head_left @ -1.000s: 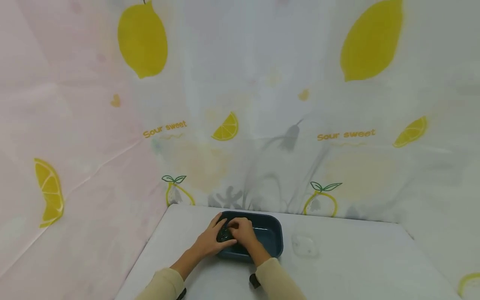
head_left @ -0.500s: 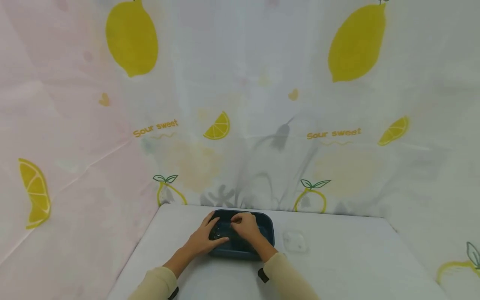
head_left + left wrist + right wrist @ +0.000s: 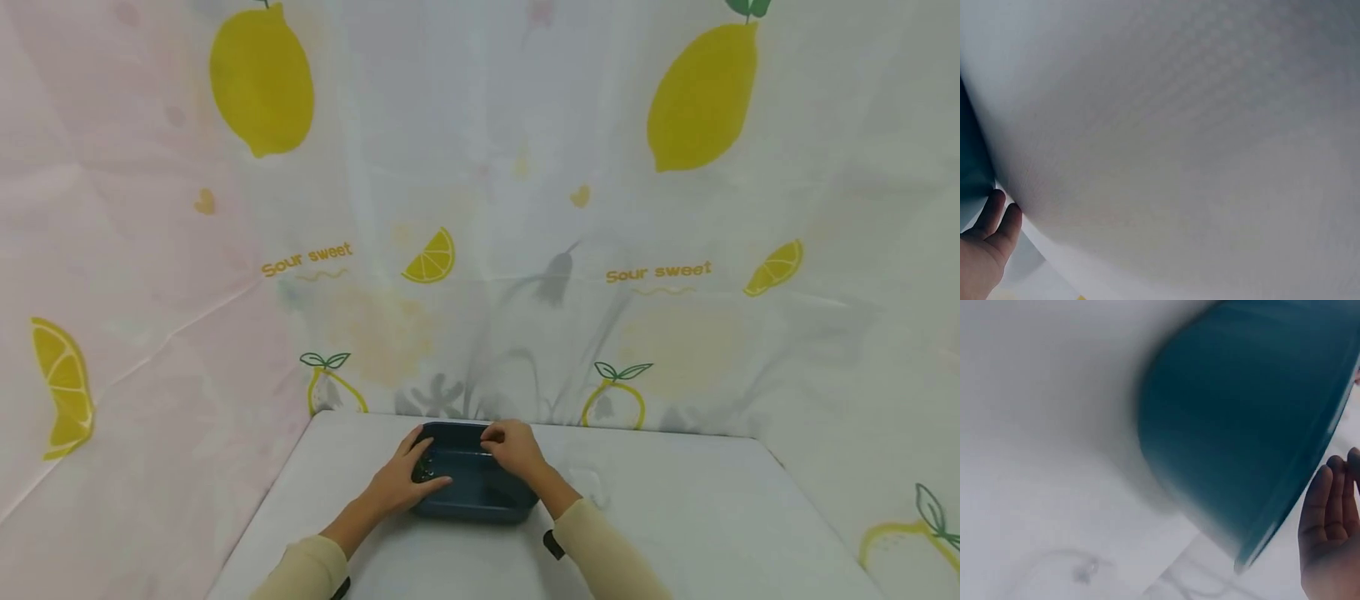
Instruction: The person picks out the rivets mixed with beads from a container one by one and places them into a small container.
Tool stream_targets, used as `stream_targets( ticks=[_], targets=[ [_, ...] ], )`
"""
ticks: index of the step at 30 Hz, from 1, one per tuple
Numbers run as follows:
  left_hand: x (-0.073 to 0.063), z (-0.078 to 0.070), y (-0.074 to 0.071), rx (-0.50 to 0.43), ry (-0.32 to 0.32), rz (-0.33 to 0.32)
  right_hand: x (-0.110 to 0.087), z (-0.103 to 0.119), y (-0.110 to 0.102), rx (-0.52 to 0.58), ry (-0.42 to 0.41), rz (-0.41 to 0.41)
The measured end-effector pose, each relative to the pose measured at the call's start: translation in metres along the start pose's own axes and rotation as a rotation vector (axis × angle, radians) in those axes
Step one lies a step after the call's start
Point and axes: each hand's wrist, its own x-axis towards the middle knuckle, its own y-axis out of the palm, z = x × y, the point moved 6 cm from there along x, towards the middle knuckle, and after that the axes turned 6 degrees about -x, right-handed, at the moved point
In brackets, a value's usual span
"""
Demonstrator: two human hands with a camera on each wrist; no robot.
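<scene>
A dark blue rectangular basin [image 3: 480,510] stands on the white table, and its teal outer wall [image 3: 1229,419] fills much of the right wrist view. My left hand [image 3: 397,479] rests over the basin's left end, fingers spread toward the far rim and thumb reaching inside. Between that thumb and the fingers shows a dark thing with small shiny spots [image 3: 426,470], too small to name. My right hand [image 3: 516,450] hovers over the basin's right part, thumb and fingertips close together. Anything between those tips is not visible. Two left fingers [image 3: 1009,228] appear by the basin's edge in the left wrist view.
A clear plastic piece [image 3: 588,485] lies on the table right of the basin, partly behind my right forearm. The white tabletop [image 3: 675,508] ends at a lemon-print cloth backdrop [image 3: 480,333]. A dark wrist strap piece [image 3: 553,544] hangs below my right sleeve.
My right hand has moved from beside the left hand to the basin's right part, fingertips still together. The left hand stays on the left end. The head view has shifted slightly.
</scene>
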Motion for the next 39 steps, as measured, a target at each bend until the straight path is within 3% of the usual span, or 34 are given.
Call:
stream_targets(
  ticks=[5,13,19,28,35,39],
  targets=[
    [0.001,0.001,-0.002,0.009,0.010,-0.011,-0.001,0.000,-0.014,-0.008,-0.012,-0.013],
    [0.001,0.007,0.006,0.018,0.006,0.016,-0.009,-0.012,-0.028,-0.047,0.039,0.011],
    [0.001,0.008,0.004,-0.003,0.006,0.008,-0.011,-0.016,-0.038,-0.086,0.055,0.016],
    [0.001,0.001,-0.003,0.008,0.037,-0.021,-0.014,-0.027,-0.049,-0.120,0.070,-0.014],
    [-0.001,0.004,0.005,0.003,0.011,0.026,-0.028,-0.038,-0.060,-0.098,0.157,-0.049],
    [0.000,0.004,0.003,-0.002,0.014,0.006,-0.031,-0.042,-0.066,-0.114,0.148,-0.088]
  ],
)
